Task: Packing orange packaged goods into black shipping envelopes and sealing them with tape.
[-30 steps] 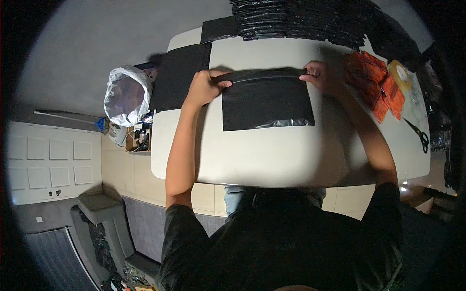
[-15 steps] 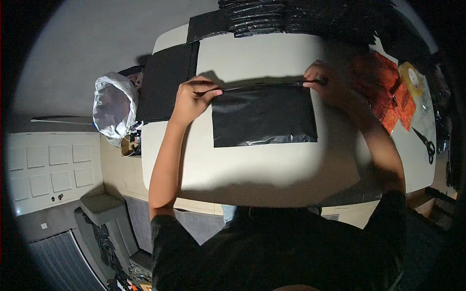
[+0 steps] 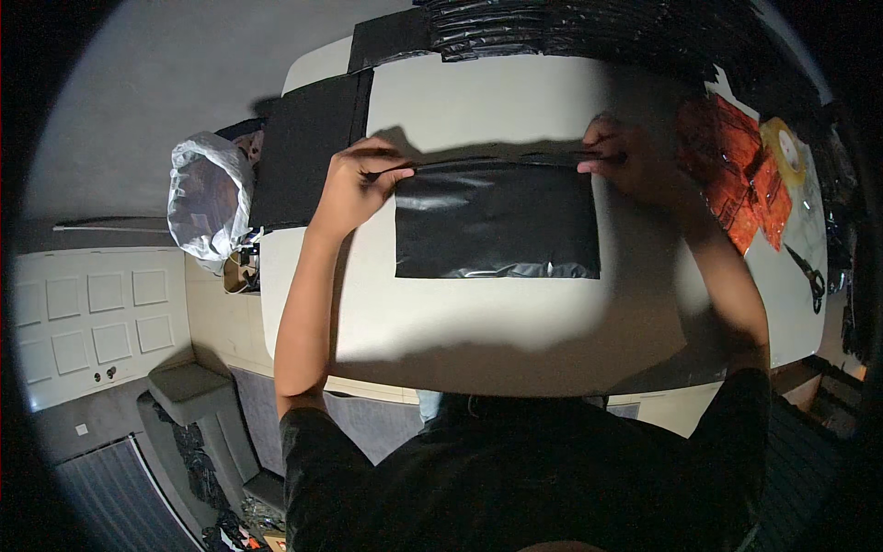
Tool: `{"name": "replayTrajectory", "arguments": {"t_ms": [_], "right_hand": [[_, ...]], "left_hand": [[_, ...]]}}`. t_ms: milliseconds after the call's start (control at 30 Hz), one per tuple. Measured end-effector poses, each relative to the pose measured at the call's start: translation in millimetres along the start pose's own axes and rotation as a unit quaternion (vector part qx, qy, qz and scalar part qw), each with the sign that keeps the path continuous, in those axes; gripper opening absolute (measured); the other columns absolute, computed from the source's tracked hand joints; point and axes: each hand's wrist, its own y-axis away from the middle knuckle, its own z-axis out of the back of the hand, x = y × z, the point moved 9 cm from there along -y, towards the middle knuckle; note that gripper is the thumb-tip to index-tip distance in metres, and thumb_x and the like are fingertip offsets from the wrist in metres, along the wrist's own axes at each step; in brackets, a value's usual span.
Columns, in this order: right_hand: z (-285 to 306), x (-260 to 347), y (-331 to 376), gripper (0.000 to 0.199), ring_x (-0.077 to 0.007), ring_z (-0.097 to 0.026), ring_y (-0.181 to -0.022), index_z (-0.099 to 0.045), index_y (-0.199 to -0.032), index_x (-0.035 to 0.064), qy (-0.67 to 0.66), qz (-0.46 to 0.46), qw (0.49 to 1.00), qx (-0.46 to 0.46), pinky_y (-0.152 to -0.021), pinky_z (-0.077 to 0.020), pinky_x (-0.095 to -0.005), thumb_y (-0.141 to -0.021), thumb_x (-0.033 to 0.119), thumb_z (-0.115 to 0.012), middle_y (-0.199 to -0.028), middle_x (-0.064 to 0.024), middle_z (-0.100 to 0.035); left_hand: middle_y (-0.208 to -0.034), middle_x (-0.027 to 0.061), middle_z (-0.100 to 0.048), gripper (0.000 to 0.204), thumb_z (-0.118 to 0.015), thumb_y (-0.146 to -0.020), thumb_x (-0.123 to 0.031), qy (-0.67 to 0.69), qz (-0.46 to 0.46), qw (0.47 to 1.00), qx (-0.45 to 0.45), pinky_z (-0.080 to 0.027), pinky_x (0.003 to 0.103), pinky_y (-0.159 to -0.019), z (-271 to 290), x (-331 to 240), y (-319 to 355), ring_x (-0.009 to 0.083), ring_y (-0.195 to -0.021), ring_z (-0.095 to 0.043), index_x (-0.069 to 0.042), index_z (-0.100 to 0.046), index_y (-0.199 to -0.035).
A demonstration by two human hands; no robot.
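Observation:
A black plastic mailing bag [image 3: 501, 225] lies flat on the white table [image 3: 478, 331] before me, its shiny lower edge toward me. My left hand [image 3: 357, 179] pinches the far left corner between thumb and fingers. At the far right corner, my right hand [image 3: 611, 155] grips the same edge, partly in shadow. Between the two hands the far edge is drawn out straight and slightly raised, casting a shadow behind it.
Left of the bag lies a larger black sheet [image 3: 308, 152], near a white-lined bin [image 3: 212, 198]. Stacked black bags [image 3: 487, 32] line the back. Orange-red packets [image 3: 733, 166], a tape roll [image 3: 786, 152] and black scissors [image 3: 809, 278] sit on the right.
Both hands still pinch the bag's far edge, and that edge looks slightly more raised and folded. The whole view has shifted a little.

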Motion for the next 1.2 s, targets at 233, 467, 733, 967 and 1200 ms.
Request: {"name": "replayTrajectory", "arguments": {"t_ms": [233,467,733,967,1200], "right_hand": [[-0.2,28.4,19.3,0.019,-0.025,-0.063,-0.093,-0.069,-0.101,0.0123,0.124,0.137,0.982,-0.044,-0.082,-0.0544,-0.0385,-0.084,0.006,-0.076,-0.091,-0.0065,-0.062],[2.6,62.4,19.6,0.016,-0.0299,-0.065,-0.095,-0.069,-0.109,0.0137,0.155,0.233,0.958,-0.056,-0.083,-0.0555,-0.0434,-0.093,0.011,-0.068,-0.1,-0.0091,-0.066],[-0.8,63.3,27.8,0.014,-0.0258,-0.068,-0.097,-0.068,-0.105,0.0086,0.167,0.26,0.95,-0.036,-0.085,-0.0568,-0.0418,-0.091,0.009,-0.066,-0.116,-0.0062,-0.071],[-8.5,61.2,26.5,0.016,-0.0212,-0.068,-0.098,-0.07,-0.099,0.0046,0.182,0.216,0.959,-0.001,-0.09,-0.0552,-0.0396,-0.084,0.009,-0.067,-0.122,-0.0027,-0.07],[-10.9,53.8,33.0,0.038,-0.019,-0.063,-0.113,-0.065,-0.129,0.0127,0.217,0.254,0.942,0.027,-0.101,-0.0493,-0.0383,-0.091,0.016,-0.063,-0.135,-0.0028,-0.064]], "left_hand": [[-0.092,0.0103,-0.071,0.042,-0.072,-0.064,0.011,-0.055,-0.037,0.997,0.033,-0.055,0.037,-0.087,1.1,-16.4,0.2,0.026,-0.083,-0.066,-0.01,-0.082,-0.099],[-0.097,0.0062,-0.071,0.053,-0.07,-0.059,0.012,-0.089,-0.038,0.994,0.058,-0.053,0.035,-0.091,0.6,-15.2,1.8,0.0224,-0.089,-0.062,-0.016,-0.083,-0.102],[-0.095,0.0019,-0.07,0.047,-0.078,-0.068,0.003,-0.165,-0.053,0.983,0.054,-0.056,0.035,-0.082,-0.2,-29.3,2.5,0.0205,-0.085,-0.061,-0.026,-0.082,-0.105],[-0.096,-0.0008,-0.068,0.044,-0.076,-0.074,-0.001,-0.238,-0.106,0.963,0.065,-0.064,0.035,-0.079,-4.6,-23.9,19.4,0.018,-0.092,-0.07,-0.031,-0.081,-0.105],[-0.109,-0.0011,-0.066,0.052,-0.074,-0.079,-0.006,-0.314,-0.135,0.931,0.13,-0.063,0.034,-0.082,-6.5,-34.1,9.7,0.0189,-0.096,-0.07,-0.037,-0.075,-0.119]]}}
